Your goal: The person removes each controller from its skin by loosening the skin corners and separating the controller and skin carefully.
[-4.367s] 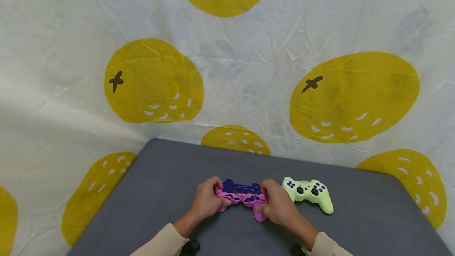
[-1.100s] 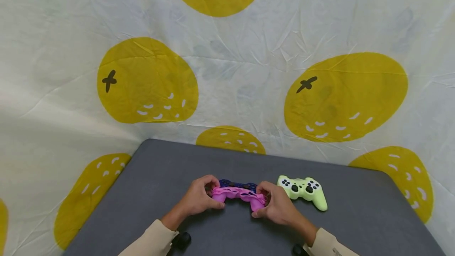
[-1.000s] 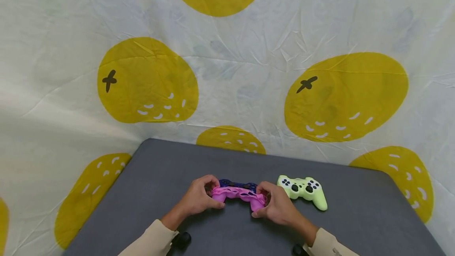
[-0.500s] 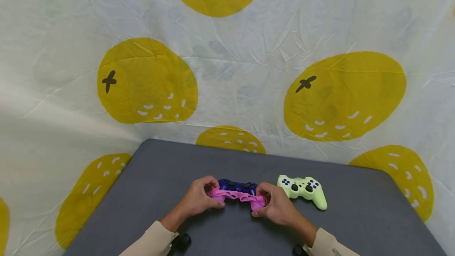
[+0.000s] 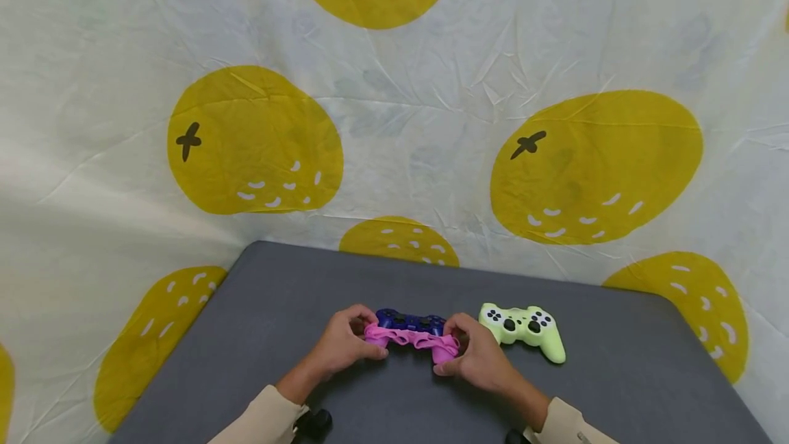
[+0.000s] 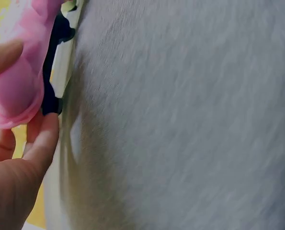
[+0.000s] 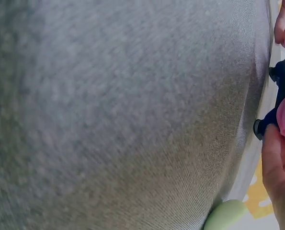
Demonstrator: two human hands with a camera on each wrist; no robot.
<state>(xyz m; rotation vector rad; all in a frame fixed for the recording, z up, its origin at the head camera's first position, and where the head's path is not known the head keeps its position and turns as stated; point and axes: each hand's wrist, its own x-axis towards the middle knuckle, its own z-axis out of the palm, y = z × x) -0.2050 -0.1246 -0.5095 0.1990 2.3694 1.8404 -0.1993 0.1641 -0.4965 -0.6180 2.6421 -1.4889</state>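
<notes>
A dark blue game controller (image 5: 411, 322) with a pink rubbery cover (image 5: 445, 351) stretched over its near side is held between both hands. Its buttons and sticks face up, bare of pink; the cover forms a band with holes along the front and wraps the handles. My left hand (image 5: 340, 340) grips the left end, thumb on the cover (image 6: 15, 91) and fingers at the far edge. At the right end my right hand (image 5: 482, 356) pinches likewise, its fingertips meeting the blue body (image 7: 271, 119). The palms hide the outer ends of the cover.
A pale green controller (image 5: 531, 329) lies on the dark grey table (image 5: 308, 273), just right of my right hand. Behind the table hangs a white cloth (image 5: 419, 156) printed with yellow fruit. Black wrist devices (image 5: 316, 423) sit below the sleeves.
The pink cover, earlier over the lower half of the controller's face, has slid toward the near side, baring more blue. The controller tipped and levelled again. Both hands kept hold.
</notes>
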